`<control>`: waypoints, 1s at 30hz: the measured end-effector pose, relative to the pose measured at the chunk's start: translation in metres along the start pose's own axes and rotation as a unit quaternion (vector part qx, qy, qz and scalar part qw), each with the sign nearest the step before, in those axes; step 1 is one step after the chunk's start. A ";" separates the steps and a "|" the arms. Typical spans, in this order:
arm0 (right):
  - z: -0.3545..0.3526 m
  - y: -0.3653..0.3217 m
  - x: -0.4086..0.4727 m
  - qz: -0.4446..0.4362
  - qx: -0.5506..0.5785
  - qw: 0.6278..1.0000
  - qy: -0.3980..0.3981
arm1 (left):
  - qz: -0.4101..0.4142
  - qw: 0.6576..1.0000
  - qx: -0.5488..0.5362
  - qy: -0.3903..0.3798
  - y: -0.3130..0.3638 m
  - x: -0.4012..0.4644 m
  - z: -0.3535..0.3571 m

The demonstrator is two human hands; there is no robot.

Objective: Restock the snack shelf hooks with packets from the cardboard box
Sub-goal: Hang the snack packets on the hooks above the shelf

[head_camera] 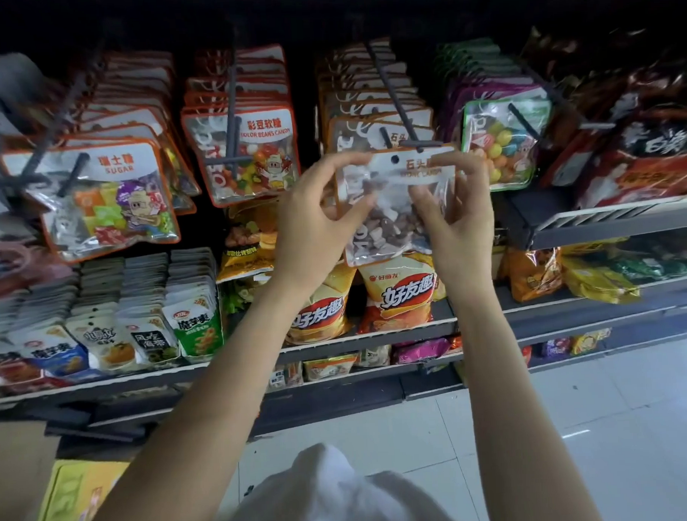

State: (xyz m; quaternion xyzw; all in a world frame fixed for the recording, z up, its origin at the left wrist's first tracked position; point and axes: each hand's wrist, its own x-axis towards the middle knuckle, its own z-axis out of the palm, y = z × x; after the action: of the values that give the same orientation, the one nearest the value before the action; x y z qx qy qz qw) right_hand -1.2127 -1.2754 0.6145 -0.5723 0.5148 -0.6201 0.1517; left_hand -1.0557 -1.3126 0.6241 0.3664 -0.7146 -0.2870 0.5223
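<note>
From the head camera, looking forward and down at a dim snack shelf, a person is holding a clear, orange-edged packet of stone candy (390, 203) up with both hands, just below the tip of a dark double-pronged hook (401, 135). More packets of the same candy are already hanging behind it on that hook.

What could go wrong, as a judgement: the punched holes near the packet's top are sitting just under the prong tips, not yet threaded. If only one hole is catching a prong, the packet is likely to be hanging crooked or tearing at the hole. If the grip is loosening before both prongs are through, it may be dropping onto the chip bags (398, 293) on the shelf below. Pushing hard could also be knocking the packets behind it out of line.

The left hand (317, 226) is pinching the packet's upper left corner between thumb and forefinger, its other fingers loosely curled at the packet's side. The right hand (456, 212) is pinching the upper right edge the same way, its remaining fingers curling behind the film.

A cardboard box (16, 471) is sitting at the lower left on the floor.
</note>
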 end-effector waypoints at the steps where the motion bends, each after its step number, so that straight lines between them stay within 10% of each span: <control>1: -0.001 0.002 0.004 -0.009 -0.034 0.999 -0.006 | 0.002 1.000 0.015 0.003 -0.004 0.000 0.002; 17: 0.001 0.038 0.043 -0.047 -0.209 0.973 -0.091 | -0.012 0.993 0.111 0.037 -0.030 0.019 0.031; 30: 0.015 0.044 0.035 -0.106 -0.315 0.943 0.000 | 0.010 0.987 0.142 0.077 -0.035 0.013 0.035</control>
State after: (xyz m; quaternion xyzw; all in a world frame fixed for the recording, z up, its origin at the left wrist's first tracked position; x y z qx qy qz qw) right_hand -1.2279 -1.3279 0.5954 -0.6423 0.6200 -0.4386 -0.1033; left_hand -1.0843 -1.3422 0.5934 0.4504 -0.7095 -0.1485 0.5212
